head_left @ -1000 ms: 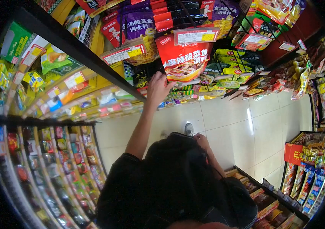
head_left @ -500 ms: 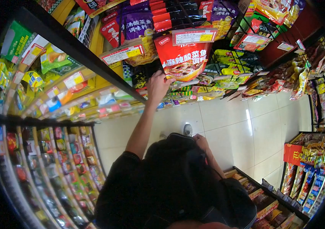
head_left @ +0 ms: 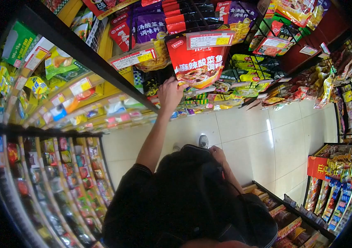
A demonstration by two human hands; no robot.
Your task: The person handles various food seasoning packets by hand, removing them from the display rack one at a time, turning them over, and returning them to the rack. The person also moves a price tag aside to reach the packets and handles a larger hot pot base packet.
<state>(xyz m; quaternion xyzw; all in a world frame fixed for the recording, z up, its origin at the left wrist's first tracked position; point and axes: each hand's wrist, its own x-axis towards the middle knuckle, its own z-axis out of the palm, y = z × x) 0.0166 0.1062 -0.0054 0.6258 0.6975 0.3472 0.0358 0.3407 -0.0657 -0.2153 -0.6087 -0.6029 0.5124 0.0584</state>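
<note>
My left hand (head_left: 170, 95) is raised to the shelf and pinches the lower left corner of a red seasoning packet (head_left: 200, 62). The thumb shows at the packet's edge, and the other fingers are mostly hidden behind it. The packet hangs at the front of a display hook, its top behind a price tag (head_left: 210, 40). My right hand (head_left: 217, 154) is low by my body, beside the edge of a black bag or garment (head_left: 184, 177). Its fingers are curled in, and what they hold, if anything, is too small to make out.
Purple seasoning packets (head_left: 149, 29) hang to the left, green ones (head_left: 250, 74) to the right. A dark shelf post (head_left: 89, 60) slants close to my left arm. Stocked shelves (head_left: 52, 177) stand on the left, and a low rack (head_left: 287, 215) is at lower right. Pale tiles (head_left: 242, 128) cover the floor.
The lower part of the red packet has shifted slightly to the left with my left hand. My right hand stays in about the same place.
</note>
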